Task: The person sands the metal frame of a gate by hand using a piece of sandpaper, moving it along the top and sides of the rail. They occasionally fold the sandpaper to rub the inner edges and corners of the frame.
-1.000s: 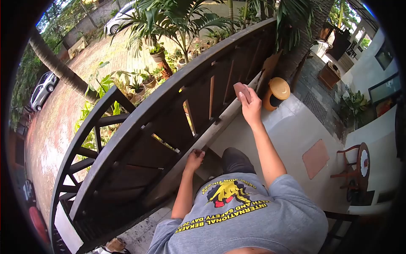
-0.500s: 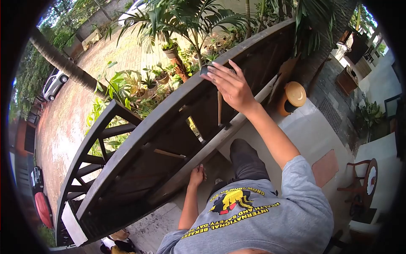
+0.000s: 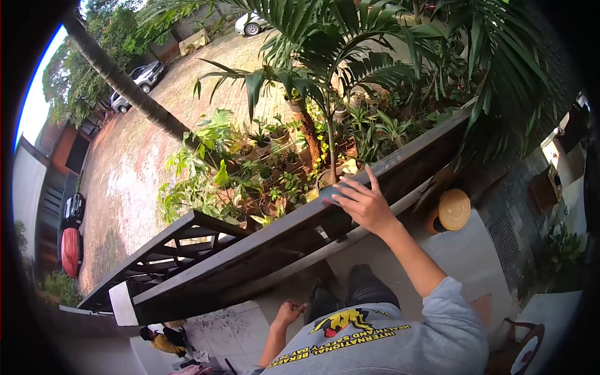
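Moved since 0.5 s ago: the R hand [image 3: 369,205] is now seen lower in view on the top rail [image 3: 250,250], and far more garden is seen over that rail. The L hand [image 3: 289,310] is also seen lower in view.

L to R: a white end post [image 3: 124,304] is seen at far L, w/ the top rail rising diagonally to the R from it. The L hand is held low, below the railing and beside the tiled floor [image 3: 231,331]. Its fingers are curled loosely; whether anything is gripped cannot be told. Further R, at approx mid-rail, a dark grey pad [image 3: 329,192] is pressed onto the rail's upper face. It is covered by the R hand: fingers [image 3: 351,189] are spread, nearly straight, and laid flat over the pad, holding it down.

Potted plants [image 3: 269,140] are crowded just beyond the rail's far edge. Bare rail is seen on both sides of the pad. At R, a lidded bin [image 3: 451,212] is stood near the rail, well apart from the hand.
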Motion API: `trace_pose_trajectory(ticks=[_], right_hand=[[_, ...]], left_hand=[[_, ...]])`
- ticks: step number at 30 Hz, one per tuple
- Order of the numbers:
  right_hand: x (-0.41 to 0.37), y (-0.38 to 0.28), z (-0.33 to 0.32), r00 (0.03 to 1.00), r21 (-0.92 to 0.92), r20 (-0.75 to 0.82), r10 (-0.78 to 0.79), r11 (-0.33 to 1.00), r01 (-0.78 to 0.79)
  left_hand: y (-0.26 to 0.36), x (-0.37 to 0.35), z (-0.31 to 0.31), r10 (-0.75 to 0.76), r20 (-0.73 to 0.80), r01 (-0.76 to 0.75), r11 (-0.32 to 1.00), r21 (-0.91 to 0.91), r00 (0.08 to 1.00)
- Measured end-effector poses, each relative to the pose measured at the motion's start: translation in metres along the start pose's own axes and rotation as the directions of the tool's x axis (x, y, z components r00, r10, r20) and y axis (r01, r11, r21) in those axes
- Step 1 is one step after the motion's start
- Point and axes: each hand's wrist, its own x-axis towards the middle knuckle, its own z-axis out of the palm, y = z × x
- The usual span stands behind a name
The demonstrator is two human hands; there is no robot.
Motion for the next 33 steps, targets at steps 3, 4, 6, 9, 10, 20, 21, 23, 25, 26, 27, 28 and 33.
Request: trace_pose_trajectory(ticks=[3,4,6,9,10,20,21,23,25,26,27,28,33], right_hand=[[-0.009,0.015,0.001,0.98,-0.01,-0.06,0.188,0.982,-0.189],[-0.009,0.004,-0.005,0.988,0.016,-0.009,0.154,0.988,-0.154],[-0.014,-0.01,-0.007,0.991,0.097,0.124,0.046,0.994,-0.058],[-0.008,-0.005,-0.021,0.981,0.151,0.181,0.067,0.984,-0.095],[-0.01,0.006,-0.017,0.986,0.088,0.111,0.124,0.987,-0.134],[-0.009,0.03,-0.008,0.981,0.021,0.069,0.182,0.983,-0.184],[-0.009,0.034,-0.008,0.958,0.001,0.037,0.283,0.959,-0.284],[-0.006,0.024,-0.01,0.986,0.028,0.075,0.15,0.988,-0.152],[-0.001,0.006,-0.012,0.972,0.145,0.22,-0.087,0.988,0.056],[0.0,0.005,-0.013,0.968,0.15,0.235,-0.092,0.987,0.057],[0.003,0.005,-0.013,0.964,0.156,0.246,-0.098,0.986,0.06],[0.003,0.01,-0.013,0.977,0.123,0.214,0.0,0.992,-0.026],[-0.004,0.016,-0.012,0.981,0.152,0.156,0.113,0.979,-0.137]], left_hand=[[0.024,-0.086,0.006,0.109,0.044,-0.113,0.989,0.097,0.993],[0.03,-0.106,0.009,0.078,0.025,-0.078,0.997,0.002,0.997],[0.032,-0.138,0.015,0.021,0.004,-0.02,0.983,-0.182,1.0],[0.012,-0.154,0.032,0.179,-0.051,-0.185,0.968,-0.168,0.983],[0.014,-0.155,0.039,0.015,-0.001,-0.015,0.951,-0.308,1.0],[0.104,-0.181,0.028,-0.202,0.068,0.204,0.791,-0.578,0.977],[0.053,-0.157,0.063,-0.203,0.123,0.236,0.766,-0.598,0.971],[-0.038,-0.112,0.125,-0.202,0.233,0.306,0.718,-0.626,0.951],[-0.024,-0.114,0.135,-0.243,0.223,0.33,0.673,-0.662,0.944],[0.006,-0.13,0.116,-0.239,0.188,0.304,0.728,-0.615,0.953],[0.009,-0.134,0.112,-0.223,0.178,0.285,0.771,-0.569,0.958],[0.013,-0.139,0.107,-0.207,0.168,0.265,0.812,-0.521,0.964],[-0.005,-0.138,0.13,-0.147,0.243,0.259,0.801,-0.54,0.959]])
